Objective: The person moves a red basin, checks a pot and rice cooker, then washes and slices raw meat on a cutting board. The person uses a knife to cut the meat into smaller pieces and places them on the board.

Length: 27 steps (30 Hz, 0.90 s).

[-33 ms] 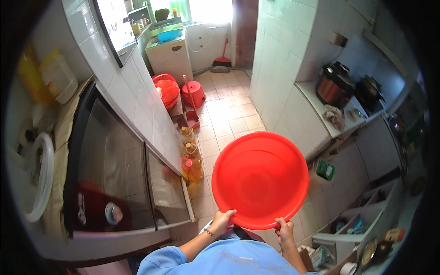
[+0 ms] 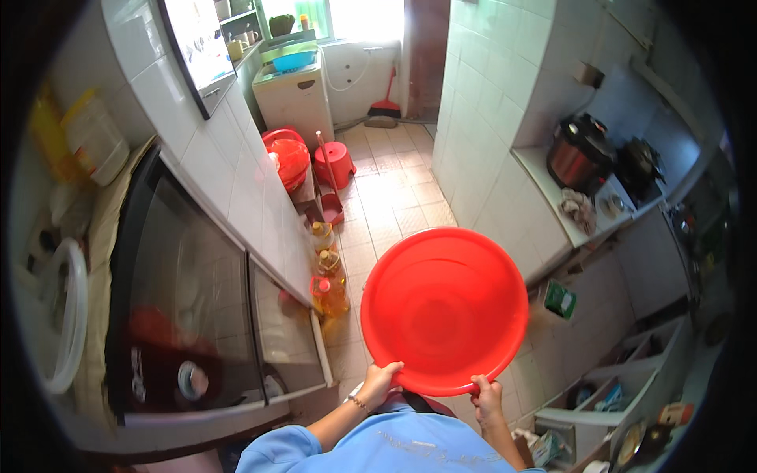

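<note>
I see a smooth, slightly glossy red plastic basin at centre frame. Glossy white wall tiles run up both sides, and matt beige floor tiles lie between them. At left is a shiny dark glass-fronted cabinet. Clear plastic oil bottles stand beside it. My sleeve looks like soft blue cloth.

Amber oil bottles on floor (beside fridge); green packet right.
</note>
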Available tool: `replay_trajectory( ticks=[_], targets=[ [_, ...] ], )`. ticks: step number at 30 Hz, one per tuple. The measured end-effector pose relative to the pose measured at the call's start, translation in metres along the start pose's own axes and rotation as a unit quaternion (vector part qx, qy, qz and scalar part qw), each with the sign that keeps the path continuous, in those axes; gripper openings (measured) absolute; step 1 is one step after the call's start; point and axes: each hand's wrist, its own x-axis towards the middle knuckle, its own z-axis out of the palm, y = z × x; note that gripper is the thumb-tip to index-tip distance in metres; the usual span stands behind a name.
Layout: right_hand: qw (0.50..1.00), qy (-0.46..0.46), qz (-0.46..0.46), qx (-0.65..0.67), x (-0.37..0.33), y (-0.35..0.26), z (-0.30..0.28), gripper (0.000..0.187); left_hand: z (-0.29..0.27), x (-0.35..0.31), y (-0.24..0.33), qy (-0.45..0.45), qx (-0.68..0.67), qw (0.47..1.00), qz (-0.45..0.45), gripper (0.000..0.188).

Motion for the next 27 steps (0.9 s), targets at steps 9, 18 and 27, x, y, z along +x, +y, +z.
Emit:
replay_trajectory(
  ticks=[9,18,27],
  targets=[
    [0.999,-0.04,0.023,-0.001,0.141,-0.112,0.11,0.01,0.06,0.132,0.14,0.025,0.012,0.997,0.066,0.028],
    [0.998,-0.058,-0.006,-0.014,0.328,-0.229,0.176,0.009,0.171,0.288,0.255,0.029,-0.004,0.988,0.15,0.027],
    [0.982,-0.185,0.026,-0.023,0.463,-0.364,0.29,0.019,0.242,0.41,0.401,0.075,-0.069,0.976,0.19,0.018]
  ],
)
